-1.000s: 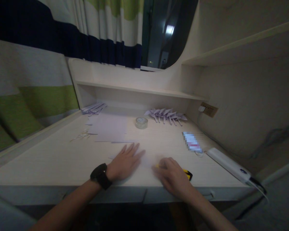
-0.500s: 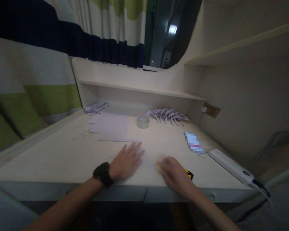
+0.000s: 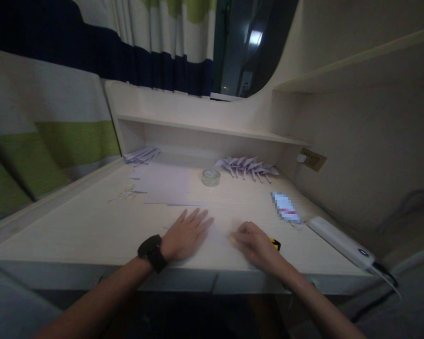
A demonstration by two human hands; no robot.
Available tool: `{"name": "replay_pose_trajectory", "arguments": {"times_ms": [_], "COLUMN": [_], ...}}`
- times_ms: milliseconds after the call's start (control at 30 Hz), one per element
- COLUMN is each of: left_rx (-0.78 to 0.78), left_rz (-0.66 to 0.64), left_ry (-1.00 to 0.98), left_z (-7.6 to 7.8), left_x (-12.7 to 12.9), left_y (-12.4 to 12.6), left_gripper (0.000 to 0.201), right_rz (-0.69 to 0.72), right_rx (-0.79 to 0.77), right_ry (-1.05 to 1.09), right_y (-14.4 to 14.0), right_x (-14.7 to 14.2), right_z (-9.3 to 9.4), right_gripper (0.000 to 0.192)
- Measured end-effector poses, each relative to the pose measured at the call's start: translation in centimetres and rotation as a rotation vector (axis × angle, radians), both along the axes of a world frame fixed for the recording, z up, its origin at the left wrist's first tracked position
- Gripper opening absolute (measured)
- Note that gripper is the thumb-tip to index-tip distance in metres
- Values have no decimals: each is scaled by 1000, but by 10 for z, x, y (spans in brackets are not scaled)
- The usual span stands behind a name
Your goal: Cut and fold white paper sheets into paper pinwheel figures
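Note:
My left hand (image 3: 188, 235) lies flat with fingers spread on a sheet of white paper (image 3: 216, 235), pressing it to the desk. The sheet is pale against the desktop, and its edges are hard to make out. To the right, my right hand (image 3: 252, 242) is closed around what looks like a yellow-and-black utility knife (image 3: 275, 243). Its back end sticks out beside the palm, and a bit of yellow shows at the fingertips. The fingers hide most of it, and no blade can be made out. The right fingertips are slightly blurred, close to the paper.
A stack of white paper (image 3: 162, 183), a tape roll (image 3: 211, 177) and folded paper pinwheels (image 3: 247, 165) lie farther back. Rolled paper sticks (image 3: 142, 155) and small pale sticks (image 3: 125, 193) are at left. A phone (image 3: 285, 207) and white power strip (image 3: 341, 242) lie right.
My right hand has moved slightly away from the desk's front edge, with the utility knife in it. My left hand stays flat on the paper. The whole view has shifted a little.

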State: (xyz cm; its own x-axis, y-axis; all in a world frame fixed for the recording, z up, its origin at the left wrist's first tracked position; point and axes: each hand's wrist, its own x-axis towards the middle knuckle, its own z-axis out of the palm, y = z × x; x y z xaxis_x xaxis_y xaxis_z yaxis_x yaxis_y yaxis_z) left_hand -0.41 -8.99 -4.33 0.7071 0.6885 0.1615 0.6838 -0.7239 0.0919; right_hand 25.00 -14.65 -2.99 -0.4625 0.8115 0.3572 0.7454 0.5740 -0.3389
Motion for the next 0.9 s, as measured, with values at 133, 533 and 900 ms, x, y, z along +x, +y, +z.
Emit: {"name": "replay_pose_trajectory", "arguments": {"times_ms": [133,533,900], "left_rx": [-4,6,-2], "left_rz": [-1,2,7], "left_ry": [0,-15,-9], "left_z": [-1,-3,-3], "left_x": [0,0,0], "left_y": [1,2,2], "left_gripper": [50,50,50], "right_rz": [21,32,56], "right_rx": [11,12,17], "right_ry": [0,13,-12], "right_y": [4,6,7], "right_x": [4,6,5], "right_z": [-2,-2,1], "right_gripper": [22,21,21]}}
